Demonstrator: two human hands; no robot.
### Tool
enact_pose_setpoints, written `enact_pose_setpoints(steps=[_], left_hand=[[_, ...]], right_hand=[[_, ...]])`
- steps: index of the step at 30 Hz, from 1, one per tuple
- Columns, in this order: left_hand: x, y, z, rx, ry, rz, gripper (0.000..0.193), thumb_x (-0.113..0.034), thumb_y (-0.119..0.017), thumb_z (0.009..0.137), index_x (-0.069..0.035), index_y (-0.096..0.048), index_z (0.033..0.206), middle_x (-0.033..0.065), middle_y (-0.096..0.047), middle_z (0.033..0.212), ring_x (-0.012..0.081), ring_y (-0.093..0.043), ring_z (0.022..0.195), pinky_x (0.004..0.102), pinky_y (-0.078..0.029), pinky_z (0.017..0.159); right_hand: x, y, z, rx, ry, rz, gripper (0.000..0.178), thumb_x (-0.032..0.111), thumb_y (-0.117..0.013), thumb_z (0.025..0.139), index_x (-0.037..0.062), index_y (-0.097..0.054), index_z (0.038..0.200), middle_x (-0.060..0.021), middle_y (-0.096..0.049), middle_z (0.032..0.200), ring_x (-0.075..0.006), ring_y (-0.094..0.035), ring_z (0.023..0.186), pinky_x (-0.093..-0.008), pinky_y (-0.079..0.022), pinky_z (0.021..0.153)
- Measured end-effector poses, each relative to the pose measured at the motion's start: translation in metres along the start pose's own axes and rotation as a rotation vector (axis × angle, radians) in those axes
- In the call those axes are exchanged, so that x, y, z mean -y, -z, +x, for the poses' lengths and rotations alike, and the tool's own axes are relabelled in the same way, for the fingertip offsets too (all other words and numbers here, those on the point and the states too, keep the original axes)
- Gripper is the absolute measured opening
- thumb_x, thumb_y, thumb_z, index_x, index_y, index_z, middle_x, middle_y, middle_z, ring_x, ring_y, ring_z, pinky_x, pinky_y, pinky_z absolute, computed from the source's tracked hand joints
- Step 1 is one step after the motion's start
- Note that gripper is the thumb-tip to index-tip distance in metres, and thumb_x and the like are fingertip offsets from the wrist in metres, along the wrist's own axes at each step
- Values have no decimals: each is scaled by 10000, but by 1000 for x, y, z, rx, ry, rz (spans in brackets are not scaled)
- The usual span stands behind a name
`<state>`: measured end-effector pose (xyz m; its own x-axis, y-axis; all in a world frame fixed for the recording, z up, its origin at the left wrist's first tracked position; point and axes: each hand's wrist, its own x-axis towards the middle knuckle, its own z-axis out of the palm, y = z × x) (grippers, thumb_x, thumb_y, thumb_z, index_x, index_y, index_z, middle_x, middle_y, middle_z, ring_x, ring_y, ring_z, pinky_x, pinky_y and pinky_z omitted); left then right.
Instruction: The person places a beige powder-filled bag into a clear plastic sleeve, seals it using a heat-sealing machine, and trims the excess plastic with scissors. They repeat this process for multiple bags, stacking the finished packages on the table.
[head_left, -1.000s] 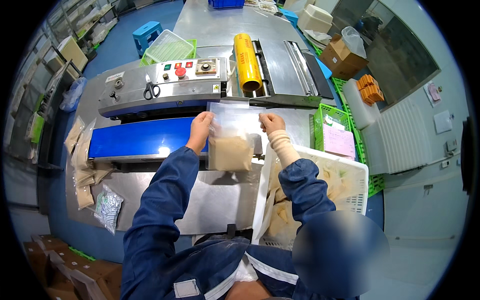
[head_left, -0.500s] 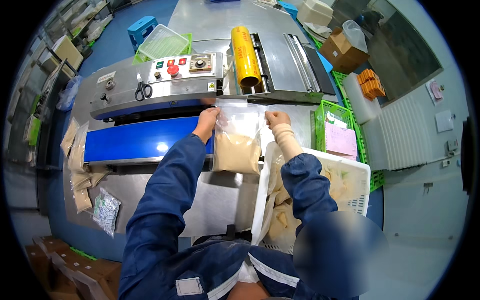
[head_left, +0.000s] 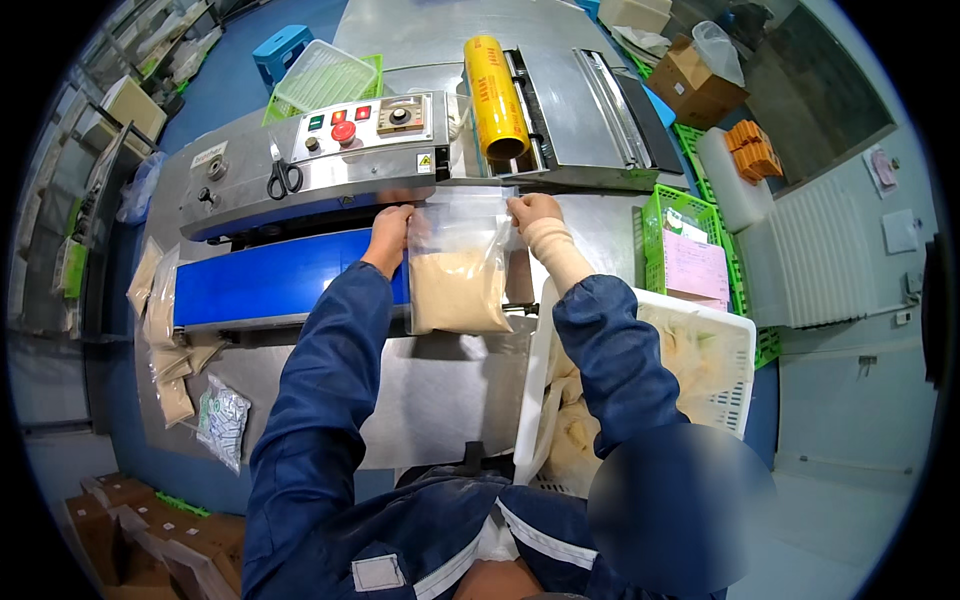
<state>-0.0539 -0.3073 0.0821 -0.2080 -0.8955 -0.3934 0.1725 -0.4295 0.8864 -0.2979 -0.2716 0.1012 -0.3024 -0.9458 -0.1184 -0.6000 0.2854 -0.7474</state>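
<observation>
A clear plastic bag (head_left: 459,285), its lower part filled with beige powder, hangs upright between my hands. My left hand (head_left: 391,236) is closed on the bag's upper left edge, over the right end of a blue conveyor belt (head_left: 280,280). Pinched in my right hand (head_left: 534,212) is the upper right corner of the same bag. The bag's top edge lies close to the right end of a band sealing machine (head_left: 340,175), a metal housing with buttons and a dial. Whether the edge has entered the machine, I cannot tell.
Scissors (head_left: 284,175) lie on the machine. Behind it to the right, a yellow film roll (head_left: 495,95) sits on a wrapping machine (head_left: 590,110). A white basket (head_left: 740,350) of powder bags stands under my right arm. Filled bags (head_left: 160,310) hang at the conveyor's left end.
Both hands have moved left with the bag, toward the sealing machine and conveyor. The bag stays held at both upper sides. The whole view has also shifted slightly.
</observation>
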Motion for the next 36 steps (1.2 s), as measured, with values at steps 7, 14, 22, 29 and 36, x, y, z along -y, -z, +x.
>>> enact_pose_setpoints(steps=[7,14,22,29,36], left_hand=[[-3,28,-2,-57,-14,-20,174,-164,-469,836,-12,-544,798,88,-583,692,188,-573,563,299,-470,491],[-11,51,-5,-127,-23,-4,150,-154,-477,830,-15,-534,831,78,-577,707,187,-577,588,292,-472,503],[-17,85,-12,-157,-63,29,152,-158,-472,835,-27,-543,803,57,-570,688,157,-567,581,264,-448,474],[-8,130,-14,-379,-278,220,190,-174,-503,835,-7,-589,870,27,-567,704,93,-489,576,227,-372,505],[-16,120,-99,-519,-617,529,300,-119,-502,850,-5,-519,1127,105,-539,1109,194,-505,1012,286,-376,890]], right_hand=[[22,-21,6,76,-5,37,308,283,-554,794,17,-621,655,-60,-576,548,-159,-547,502,-297,-433,526],[37,-44,16,172,-94,82,337,326,-522,779,29,-651,684,-99,-621,622,-240,-611,643,-328,-459,677],[64,-65,8,269,-64,203,280,235,-537,806,-1,-600,669,-59,-577,550,-127,-547,458,-266,-451,481],[90,-79,-3,344,-59,218,254,172,-502,792,-26,-619,684,-94,-616,602,-176,-598,524,-288,-476,566],[79,62,-51,280,282,116,218,161,-529,830,-30,-612,894,-81,-639,739,-126,-593,630,-245,-492,582]])
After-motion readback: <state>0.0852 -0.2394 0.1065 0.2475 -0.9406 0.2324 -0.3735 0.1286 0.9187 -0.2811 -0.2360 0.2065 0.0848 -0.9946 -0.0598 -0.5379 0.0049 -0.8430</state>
